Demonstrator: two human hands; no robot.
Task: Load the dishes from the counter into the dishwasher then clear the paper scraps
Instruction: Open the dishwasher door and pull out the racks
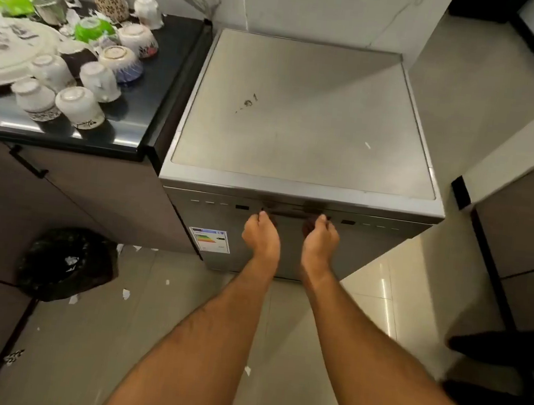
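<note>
- Dishwasher [308, 114] stands just beside the counter [127, 135], door shut and facing the person; its handle [294, 212] runs left to right along the door's top edge
- Left hand [260, 234] and right hand [319, 241] reach up to that handle, fingers curled at it; a true grip cannot be told
- Door should swing out and down evenly; step back first
- Cups [78, 105] sit upside down on the counter, paper scraps [126, 293] on the floor
</note>
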